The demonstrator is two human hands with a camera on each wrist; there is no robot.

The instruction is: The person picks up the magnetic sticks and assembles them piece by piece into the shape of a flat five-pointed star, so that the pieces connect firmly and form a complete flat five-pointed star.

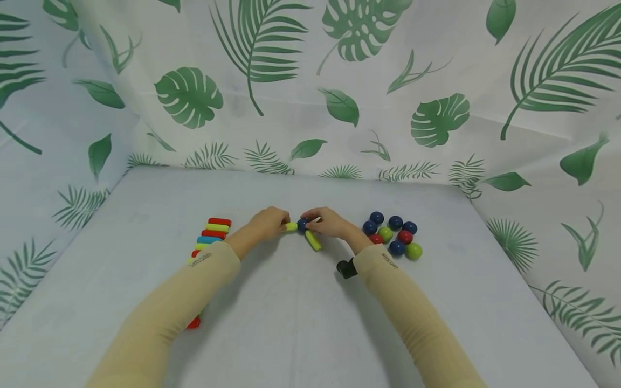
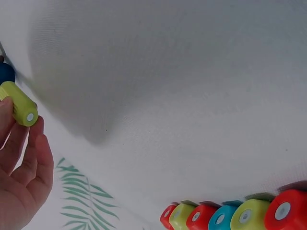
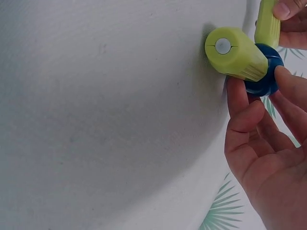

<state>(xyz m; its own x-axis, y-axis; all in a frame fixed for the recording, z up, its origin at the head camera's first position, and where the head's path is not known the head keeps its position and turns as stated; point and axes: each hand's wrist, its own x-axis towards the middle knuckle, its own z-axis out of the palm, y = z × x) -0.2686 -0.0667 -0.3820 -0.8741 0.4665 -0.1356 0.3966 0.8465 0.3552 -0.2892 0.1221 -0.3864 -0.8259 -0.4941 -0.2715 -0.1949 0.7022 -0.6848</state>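
Left hand (image 1: 267,223): fingers pinch lime rod (image 2: 20,106)
Right hand (image 1: 331,223): fingers pinch blue ball (image 1: 302,226) touching second rod (image 1: 313,241)
Rod row (image 1: 213,234): toward left edge of surface (image 1: 291,318)
Loose balls (image 1: 385,234): toward right edge

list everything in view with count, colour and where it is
Table: one, white, beneath
Held ball: one, dark blue, centre of head view
Central rods: two, yellow-green, against held ball
Loose balls: nine visible (five blue, two red, two green), table's right
Rod row: count unclear, partly hidden, red, yellow-green, light blue, table's left
Black object: one, black, by right cuff
Leaf-print cloth: count unclear, white-green, behind table
Sleeves: two, beige, on the arms
Left hand: one, pinching a central rod
Right hand: one, pinching held ball
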